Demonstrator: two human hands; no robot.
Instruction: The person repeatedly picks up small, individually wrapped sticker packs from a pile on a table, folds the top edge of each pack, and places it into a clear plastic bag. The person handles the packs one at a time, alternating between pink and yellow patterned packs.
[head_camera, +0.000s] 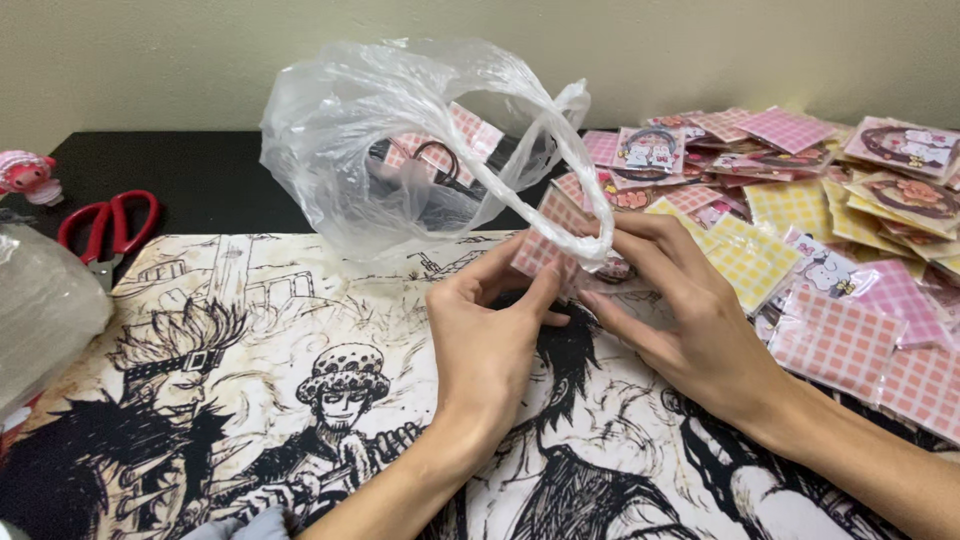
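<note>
My left hand (490, 335) and right hand (680, 320) pinch one pink checked packet (545, 245) together; I should keep it flat, the plastic bag (400, 150) at eleven o'clock.

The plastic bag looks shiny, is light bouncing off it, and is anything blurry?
Head view: yes, soft white glare streaks the clear plastic bag; both hands throw faint shadows on the drawn mat; the red scissors and far packets look slightly soft.

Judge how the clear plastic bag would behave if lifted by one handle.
The clear plastic bag looks thin and crinkled, so it would probably sag and fold. It seems light itself, though the pink checked packets inside would likely slide to the lowest corner. Its glossy film may slip between the fingers.
</note>
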